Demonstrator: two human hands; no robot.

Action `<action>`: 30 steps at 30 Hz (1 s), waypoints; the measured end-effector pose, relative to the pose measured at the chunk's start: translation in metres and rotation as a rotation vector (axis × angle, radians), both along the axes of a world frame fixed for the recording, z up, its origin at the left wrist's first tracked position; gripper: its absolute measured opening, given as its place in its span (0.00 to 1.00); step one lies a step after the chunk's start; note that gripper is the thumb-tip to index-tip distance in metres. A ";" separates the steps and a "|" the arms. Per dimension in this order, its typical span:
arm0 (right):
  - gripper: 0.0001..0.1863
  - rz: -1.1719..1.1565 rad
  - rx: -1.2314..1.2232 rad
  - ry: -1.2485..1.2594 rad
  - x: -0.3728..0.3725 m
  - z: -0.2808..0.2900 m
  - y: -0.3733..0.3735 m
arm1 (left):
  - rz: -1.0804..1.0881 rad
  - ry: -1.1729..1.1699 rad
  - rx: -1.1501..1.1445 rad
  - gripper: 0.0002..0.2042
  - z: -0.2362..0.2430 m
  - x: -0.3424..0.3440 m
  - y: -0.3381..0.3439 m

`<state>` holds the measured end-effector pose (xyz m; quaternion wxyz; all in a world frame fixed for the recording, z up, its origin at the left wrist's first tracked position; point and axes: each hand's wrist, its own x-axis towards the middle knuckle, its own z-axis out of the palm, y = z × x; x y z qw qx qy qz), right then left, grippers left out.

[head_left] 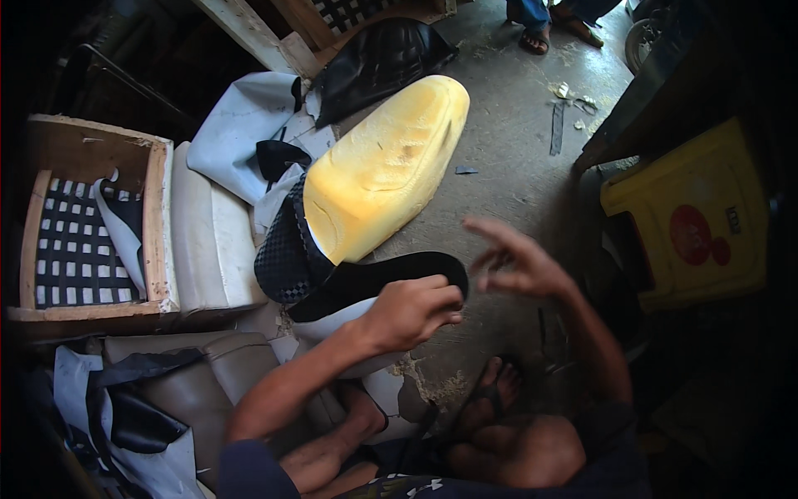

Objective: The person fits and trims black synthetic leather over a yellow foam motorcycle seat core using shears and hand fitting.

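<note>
A yellow foam motorcycle seat (391, 166) lies slantwise on the floor in front of me. At its near end is a black checkered seat cover (287, 249), and a black flap with a whitish underside stretches from it toward me. My left hand (416, 312) is closed over this flap, its fingers curled at the flap's right edge; the exact grip is partly hidden by the hand. To the right, my right hand (519, 262) is raised beside the flap's end, fingers apart and slightly blurred, with nothing visible in them.
A wooden frame with woven black straps (87, 241) and a pale cushion (212, 241) stand at left. Grey-white sheeting (241, 133) and black upholstery (382, 62) lie beyond. At right is a yellow plastic stool (690, 216). Another person's feet (536, 40) show at the top.
</note>
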<state>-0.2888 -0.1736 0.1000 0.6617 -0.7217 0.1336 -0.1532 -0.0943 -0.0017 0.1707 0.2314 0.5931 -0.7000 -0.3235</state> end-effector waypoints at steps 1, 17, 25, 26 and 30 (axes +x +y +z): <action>0.39 0.119 0.081 0.007 -0.006 0.004 0.019 | -0.053 -0.039 0.001 0.08 -0.022 -0.011 -0.012; 0.20 -0.362 -0.180 0.551 -0.131 -0.144 0.082 | 0.265 -0.169 0.015 0.28 -0.151 -0.013 -0.003; 0.16 -0.536 -0.172 0.796 -0.141 -0.151 0.105 | 0.600 -0.549 0.302 0.26 -0.216 0.040 0.086; 0.16 -0.584 -0.249 0.785 -0.141 -0.155 0.110 | 0.611 -0.536 0.315 0.23 -0.217 0.040 0.086; 0.16 -0.692 -0.382 0.721 -0.129 -0.163 0.126 | 0.637 -0.439 0.323 0.10 -0.224 0.064 0.079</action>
